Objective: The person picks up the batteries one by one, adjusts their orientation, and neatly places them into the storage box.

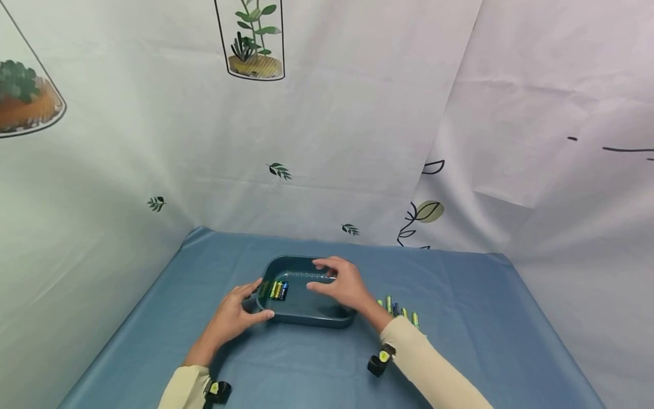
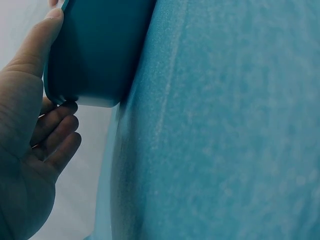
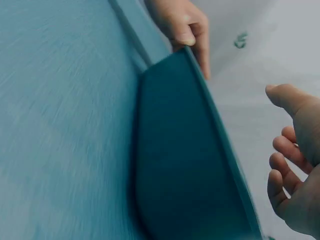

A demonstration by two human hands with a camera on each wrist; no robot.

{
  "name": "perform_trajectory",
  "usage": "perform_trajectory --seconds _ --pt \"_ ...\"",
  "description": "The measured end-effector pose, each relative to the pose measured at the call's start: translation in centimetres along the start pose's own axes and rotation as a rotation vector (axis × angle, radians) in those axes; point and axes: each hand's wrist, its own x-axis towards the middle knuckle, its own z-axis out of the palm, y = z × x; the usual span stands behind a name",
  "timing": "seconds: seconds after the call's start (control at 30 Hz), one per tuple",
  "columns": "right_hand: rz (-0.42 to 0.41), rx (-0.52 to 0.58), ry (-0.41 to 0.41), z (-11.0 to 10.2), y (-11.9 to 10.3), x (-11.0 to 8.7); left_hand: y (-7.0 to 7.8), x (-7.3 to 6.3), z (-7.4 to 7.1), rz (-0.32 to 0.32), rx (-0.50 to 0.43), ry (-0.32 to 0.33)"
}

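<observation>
Right hand (image 1: 348,285): thumb and fingers loosely curved, a clear gap between them, nothing held; raised over the tray's right part, apart from its rim. Left hand (image 1: 232,317): thumb laid on the near rim of the tray (image 1: 313,320), other fingers bent against its left end, so that the corner is gripped between them. Tray: dark blue-green, rounded corners, lying level, between the two sets of fingers. Inside, just beyond the left fingertips and well left of the right ones: a short row of batteries (image 1: 279,290), yellow-green and dark blue, side by side. Outside, to the right of the right fingers and beside that forearm: loose batteries (image 1: 389,304), several, partly hidden by the arm; exact count cannot be told. Progress, by judgement: part done, one row placed in the tray, the outside group left to bring across. Farther out from both hands: pale sleeves (image 1: 426,358), a black wrist camera (image 1: 377,365), blue cloth (image 1: 301,363) beneath, leaf-printed backdrop (image 1: 327,130) behind.
</observation>
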Motion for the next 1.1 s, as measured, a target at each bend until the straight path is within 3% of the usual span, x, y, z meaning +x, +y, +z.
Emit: perform_trajectory --seconds 0.2,0.53,0.7,0.97,1.1 --pt "-0.018 0.012 0.123 -3.8 1.3 -3.2 -0.1 0.0 -0.1 0.004 0.007 0.001" --pt "0.052 -0.064 0.275 -8.9 4.5 -8.4 0.1 -0.1 -0.1 0.023 0.005 -0.001" --pt "0.064 -0.105 0.293 -10.7 7.0 -10.9 0.1 -0.1 -0.1 0.018 0.000 -0.002" --pt "0.218 -0.197 0.243 -11.9 9.7 -14.3 0.0 -0.2 0.2 0.021 -0.009 0.010" --pt "0.244 -0.204 0.215 -12.2 10.3 -15.2 0.1 -0.2 0.2 0.027 -0.008 0.026"
